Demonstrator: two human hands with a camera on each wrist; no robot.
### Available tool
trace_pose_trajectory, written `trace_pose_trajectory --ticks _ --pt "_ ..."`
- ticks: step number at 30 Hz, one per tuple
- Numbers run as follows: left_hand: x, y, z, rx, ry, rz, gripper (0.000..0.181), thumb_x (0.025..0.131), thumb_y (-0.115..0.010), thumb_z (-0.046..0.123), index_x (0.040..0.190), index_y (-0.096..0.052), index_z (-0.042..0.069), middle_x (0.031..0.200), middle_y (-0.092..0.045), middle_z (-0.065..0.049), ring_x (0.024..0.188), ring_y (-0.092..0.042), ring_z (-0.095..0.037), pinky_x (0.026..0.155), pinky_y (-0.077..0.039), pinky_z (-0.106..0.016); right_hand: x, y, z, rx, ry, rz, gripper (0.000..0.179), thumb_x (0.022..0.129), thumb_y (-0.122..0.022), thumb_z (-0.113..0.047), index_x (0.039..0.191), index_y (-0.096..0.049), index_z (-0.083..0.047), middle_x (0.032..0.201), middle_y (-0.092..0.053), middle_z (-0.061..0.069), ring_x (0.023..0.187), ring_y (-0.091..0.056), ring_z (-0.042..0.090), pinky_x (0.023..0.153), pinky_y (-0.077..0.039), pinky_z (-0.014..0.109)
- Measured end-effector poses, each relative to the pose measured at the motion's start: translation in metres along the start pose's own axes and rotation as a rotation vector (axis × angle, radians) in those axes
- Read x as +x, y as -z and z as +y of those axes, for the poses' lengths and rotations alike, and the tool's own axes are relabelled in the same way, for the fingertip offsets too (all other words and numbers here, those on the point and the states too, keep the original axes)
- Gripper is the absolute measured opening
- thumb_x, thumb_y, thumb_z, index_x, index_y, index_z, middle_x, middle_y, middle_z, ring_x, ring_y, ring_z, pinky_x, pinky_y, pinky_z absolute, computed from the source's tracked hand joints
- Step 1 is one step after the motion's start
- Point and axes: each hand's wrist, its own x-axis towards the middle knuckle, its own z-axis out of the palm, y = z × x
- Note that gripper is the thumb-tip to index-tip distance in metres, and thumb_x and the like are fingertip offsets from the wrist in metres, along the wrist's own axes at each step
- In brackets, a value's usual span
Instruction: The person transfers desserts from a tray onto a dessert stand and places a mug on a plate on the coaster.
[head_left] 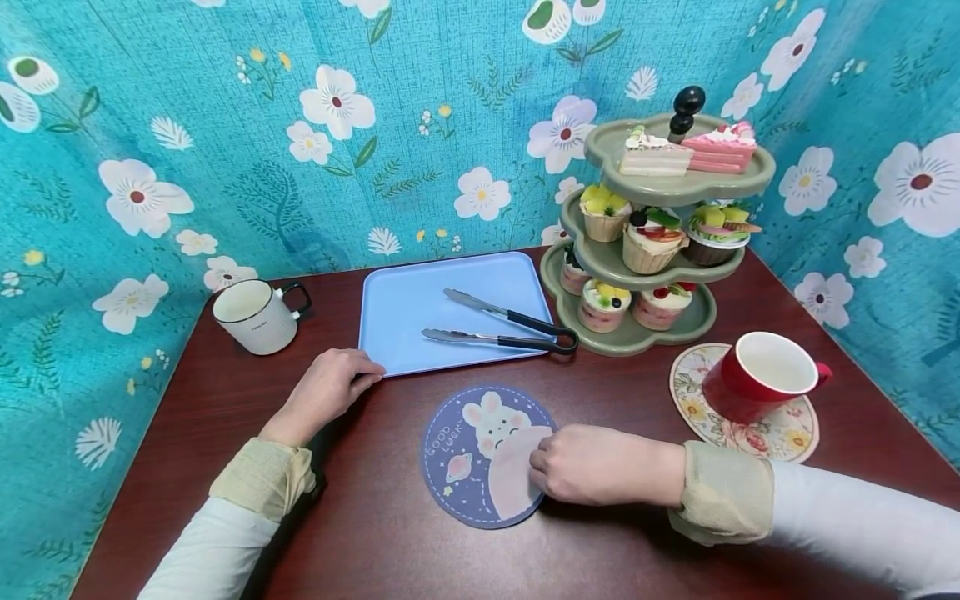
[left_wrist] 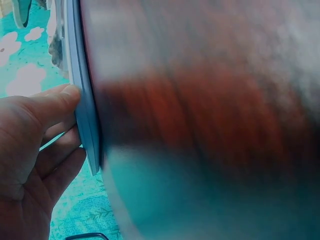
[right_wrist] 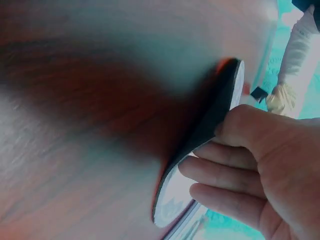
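Observation:
At the front left corner of the blue tray [head_left: 397,317], my left hand [head_left: 333,392] pinches the rim; in the left wrist view its thumb and fingers lie on either side of the tray's edge [left_wrist: 89,122]. My right hand [head_left: 592,464] pinches the right edge of a round purple coaster [head_left: 453,454] printed with a rabbit. The right wrist view shows the coaster's dark underside [right_wrist: 212,117], with that edge bent up off the table. Black-handled metal tongs [head_left: 534,323] lie spread on the tray, their bend overhanging its right side.
A white mug [head_left: 258,321] stands at the left. At the back right is a green three-tier stand [head_left: 678,193] holding cakes and cupcakes. In front of it a red mug [head_left: 738,392] sits on a floral coaster [head_left: 693,400]. A flowered blue curtain [head_left: 420,133] borders the brown table [head_left: 367,508].

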Motion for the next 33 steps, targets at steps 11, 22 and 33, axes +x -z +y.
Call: trace_pose_trajectory --ticks 11,22,33 --pt "0.001 0.000 0.000 -0.008 0.018 -0.024 0.013 0.084 -0.076 0.007 0.096 -0.080 0.013 0.086 -0.074 -0.002 0.082 -0.070 -0.017 0.077 -0.058 -0.038 -0.037 -0.002 0.019 0.097 -0.158 -0.074 0.011 0.079 -0.071 -0.008 0.079 -0.064 -0.016 0.074 -0.059 -0.005 0.065 -0.058 0.011 0.055 -0.045 0.026" --pt "0.001 0.001 0.000 -0.005 0.018 -0.017 0.010 0.084 -0.077 0.009 0.092 -0.080 0.014 0.080 -0.073 0.000 0.076 -0.068 -0.015 0.074 -0.057 -0.037 -0.086 -0.006 0.030 0.219 -0.316 -0.088 0.019 0.076 -0.074 0.000 0.086 -0.068 -0.016 0.078 -0.063 -0.004 0.071 -0.058 0.010 0.063 -0.052 0.026" --pt "0.003 0.003 0.003 0.001 0.017 -0.035 0.009 0.085 -0.076 0.009 0.092 -0.080 0.013 0.080 -0.073 0.000 0.076 -0.068 -0.015 0.074 -0.057 -0.038 -0.119 -0.003 0.041 0.161 -0.512 -0.203 0.027 0.069 -0.084 0.002 0.091 -0.071 -0.009 0.080 -0.065 0.003 0.072 -0.061 0.015 0.062 -0.055 0.031"
